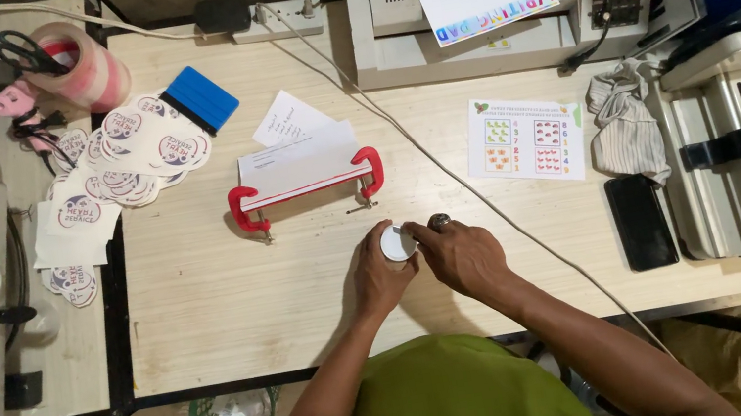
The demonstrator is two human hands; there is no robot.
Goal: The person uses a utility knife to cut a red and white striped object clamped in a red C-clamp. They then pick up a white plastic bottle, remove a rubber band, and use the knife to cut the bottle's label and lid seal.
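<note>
Two hands hold a small white round container at the near middle of the counter [208, 315].

The left hand [380, 275] wraps its fingers around the container [396, 243]; the right hand [460, 253] pinches its top. Just beyond sits a clamped paper stack [300, 175]; round stickers [136, 152] lie far left.

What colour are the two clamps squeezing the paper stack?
Red clamps, with a bit of black, seen best in the head view.

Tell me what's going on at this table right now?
A person holds a small white round container over the wooden table, left hand wrapped around it, right hand at its top. Just beyond sits a paper stack pinched between two red clamps. Round stickers lie piled at the left.
</note>
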